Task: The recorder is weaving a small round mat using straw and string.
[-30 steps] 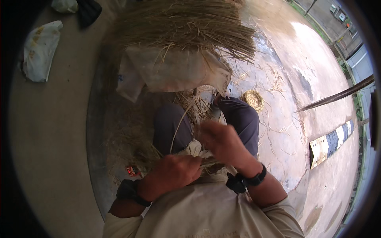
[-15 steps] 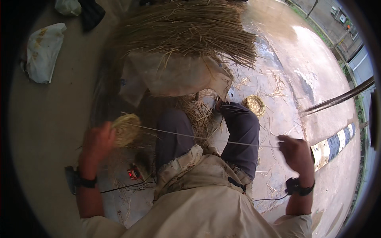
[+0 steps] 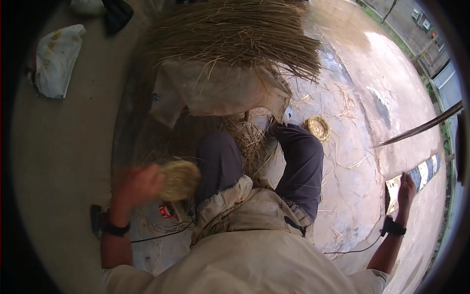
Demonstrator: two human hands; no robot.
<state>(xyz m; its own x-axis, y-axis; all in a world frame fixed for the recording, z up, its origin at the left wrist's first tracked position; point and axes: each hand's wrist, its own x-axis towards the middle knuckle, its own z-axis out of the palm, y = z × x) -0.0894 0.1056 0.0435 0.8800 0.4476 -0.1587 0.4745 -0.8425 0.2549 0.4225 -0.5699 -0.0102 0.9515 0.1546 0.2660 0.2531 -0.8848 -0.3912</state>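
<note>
My left hand (image 3: 138,185), smeared by motion, is closed on the edge of a round woven straw basket (image 3: 179,180) beside my left knee. The basket is blurred too, so its weave is hard to read. Far out to the right, my right hand (image 3: 406,191) is raised with its fingers drawn together. What it pinches is too fine to make out; no cord shows between the hands at this moment. A second small round straw basket (image 3: 317,128) lies on the ground just beyond my right knee.
A thick bundle of straw (image 3: 235,36) lies ahead over a pale cloth sheet (image 3: 220,90). Loose straw (image 3: 247,142) litters the ground between my feet. A small red-lit object (image 3: 167,211) sits by my left thigh. A white sack (image 3: 59,61) lies far left, a striped bar (image 3: 423,174) right.
My right hand has swung outward to the right, and the taut pale cord between the hands no longer shows. My left hand and its basket have moved right and nearer to me.
</note>
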